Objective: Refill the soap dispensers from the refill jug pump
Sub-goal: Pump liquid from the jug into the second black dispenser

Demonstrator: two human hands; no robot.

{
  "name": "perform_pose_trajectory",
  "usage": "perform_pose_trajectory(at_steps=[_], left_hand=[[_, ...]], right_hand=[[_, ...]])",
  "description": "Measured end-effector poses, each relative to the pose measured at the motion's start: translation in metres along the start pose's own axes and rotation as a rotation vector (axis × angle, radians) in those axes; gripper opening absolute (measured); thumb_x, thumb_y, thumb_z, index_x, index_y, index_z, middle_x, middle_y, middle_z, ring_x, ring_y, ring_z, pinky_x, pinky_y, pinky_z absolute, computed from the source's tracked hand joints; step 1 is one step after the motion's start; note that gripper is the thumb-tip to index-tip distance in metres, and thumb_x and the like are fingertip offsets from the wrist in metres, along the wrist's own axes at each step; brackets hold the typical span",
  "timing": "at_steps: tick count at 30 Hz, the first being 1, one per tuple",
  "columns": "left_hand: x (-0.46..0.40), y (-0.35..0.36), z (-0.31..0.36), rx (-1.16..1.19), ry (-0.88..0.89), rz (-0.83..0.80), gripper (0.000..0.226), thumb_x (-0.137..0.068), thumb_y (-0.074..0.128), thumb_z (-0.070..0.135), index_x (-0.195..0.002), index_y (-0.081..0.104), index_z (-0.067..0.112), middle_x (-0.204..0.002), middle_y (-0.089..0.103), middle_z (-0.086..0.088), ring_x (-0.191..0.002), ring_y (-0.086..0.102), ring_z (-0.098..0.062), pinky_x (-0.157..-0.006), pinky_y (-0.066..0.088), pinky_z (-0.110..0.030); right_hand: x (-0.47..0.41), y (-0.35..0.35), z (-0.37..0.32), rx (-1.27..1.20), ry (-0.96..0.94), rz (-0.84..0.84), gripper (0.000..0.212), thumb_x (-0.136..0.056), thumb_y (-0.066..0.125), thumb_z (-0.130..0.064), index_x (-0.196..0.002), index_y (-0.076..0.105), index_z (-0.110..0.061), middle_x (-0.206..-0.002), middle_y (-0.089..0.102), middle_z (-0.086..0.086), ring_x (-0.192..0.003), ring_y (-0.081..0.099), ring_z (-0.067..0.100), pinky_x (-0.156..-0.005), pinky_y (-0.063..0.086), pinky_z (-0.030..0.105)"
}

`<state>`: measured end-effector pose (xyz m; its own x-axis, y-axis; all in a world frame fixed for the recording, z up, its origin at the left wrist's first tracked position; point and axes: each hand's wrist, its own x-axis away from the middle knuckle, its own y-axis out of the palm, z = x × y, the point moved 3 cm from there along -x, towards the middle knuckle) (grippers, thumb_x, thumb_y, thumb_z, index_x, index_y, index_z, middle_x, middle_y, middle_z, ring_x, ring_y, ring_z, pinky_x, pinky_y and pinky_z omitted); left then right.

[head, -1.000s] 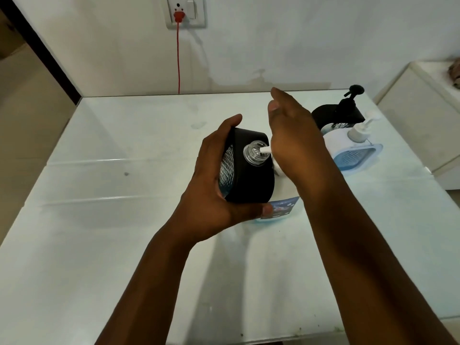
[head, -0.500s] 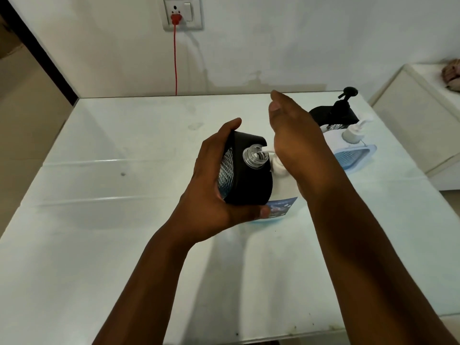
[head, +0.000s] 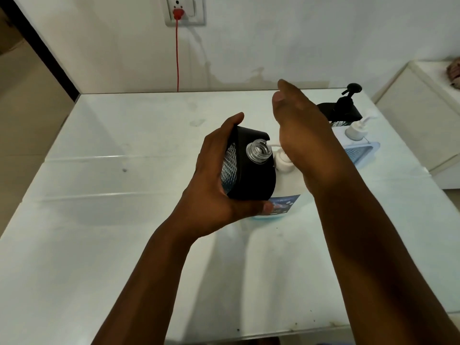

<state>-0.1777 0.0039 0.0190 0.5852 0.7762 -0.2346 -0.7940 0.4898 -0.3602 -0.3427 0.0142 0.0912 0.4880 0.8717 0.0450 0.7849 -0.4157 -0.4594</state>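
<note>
the left hand (head: 211, 180) grips the black soap dispenser (head: 251, 175), tilted, its open clear neck (head: 258, 151) just beside the white spout of the refill jug's pump (head: 283, 161). the right hand (head: 306, 145) lies flat with straight fingers over the pump head, holding nothing; whether the palm touches it is hidden. the refill jug (head: 286, 195) stands on the table (head: 124, 245) behind the dispenser.

the likely slip: the spout sits at the rim of the neck, not clearly inside, so a press could send soap down the black side and onto the table. a hard press may also tip the jug, since no hand steadies it.

a second black dispenser (head: 343, 110) and a white one (head: 358, 131) stand near on the right, close to the right elbow's path. the left and near parts of the table offer free room; its front edge lies well away.
</note>
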Motion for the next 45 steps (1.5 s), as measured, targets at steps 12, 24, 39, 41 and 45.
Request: perform_pose_trajectory(at_steps=[12, 24, 39, 41, 45], left_hand=[[0.0, 0.003, 0.0, 0.014, 0.004, 0.009, 0.133, -0.058, 0.102, 0.034, -0.167, 0.027, 0.031, -0.161, 0.04, 0.019, -0.148, 0.046, -0.006, -0.117, 0.053, -0.049], [0.0, 0.003, 0.003, 0.036, -0.017, 0.0, 0.132, -0.058, 0.101, 0.032, -0.168, 0.028, 0.033, -0.161, 0.041, 0.015, -0.147, 0.048, -0.012, -0.114, 0.054, -0.053], [0.0, 0.004, -0.002, 0.013, 0.009, -0.005, 0.132, -0.059, 0.101, 0.036, -0.168, 0.027, 0.03, -0.162, 0.039, 0.018, -0.15, 0.044, -0.008, -0.117, 0.052, -0.052], [0.0, 0.004, -0.001, 0.018, 0.003, -0.002, 0.132, -0.059, 0.101, 0.036, -0.168, 0.027, 0.031, -0.161, 0.038, 0.021, -0.149, 0.044, -0.005, -0.118, 0.052, -0.05], [0.0, 0.005, 0.0, 0.028, 0.002, 0.0, 0.131, -0.059, 0.101, 0.037, -0.167, 0.027, 0.032, -0.16, 0.039, 0.022, -0.148, 0.045, -0.005, -0.118, 0.051, -0.05]], right_hand=[[0.0, -0.001, 0.001, 0.026, 0.032, 0.005, 0.05, -0.104, 0.033, -0.047, -0.152, 0.031, -0.035, -0.16, 0.027, -0.013, -0.146, 0.029, 0.011, -0.119, 0.02, 0.033], [0.004, 0.003, 0.006, 0.157, -0.078, 0.008, 0.045, -0.108, 0.028, -0.03, -0.144, 0.045, -0.011, -0.142, 0.054, 0.011, -0.128, 0.05, 0.026, -0.098, 0.04, 0.029], [-0.008, -0.003, 0.01, 0.303, 0.021, 0.053, 0.051, -0.101, 0.028, -0.04, -0.15, 0.019, -0.051, -0.159, 0.027, -0.016, -0.15, 0.019, 0.021, -0.118, 0.015, 0.059], [-0.006, -0.002, 0.011, 0.323, 0.043, 0.065, 0.049, -0.103, 0.027, -0.04, -0.15, 0.02, -0.052, -0.159, 0.027, -0.016, -0.15, 0.019, 0.023, -0.118, 0.013, 0.061], [-0.006, 0.002, 0.01, 0.223, 0.026, 0.076, 0.05, -0.1, 0.034, -0.051, -0.149, 0.031, -0.044, -0.158, 0.031, -0.014, -0.147, 0.028, 0.02, -0.118, 0.02, 0.056]])
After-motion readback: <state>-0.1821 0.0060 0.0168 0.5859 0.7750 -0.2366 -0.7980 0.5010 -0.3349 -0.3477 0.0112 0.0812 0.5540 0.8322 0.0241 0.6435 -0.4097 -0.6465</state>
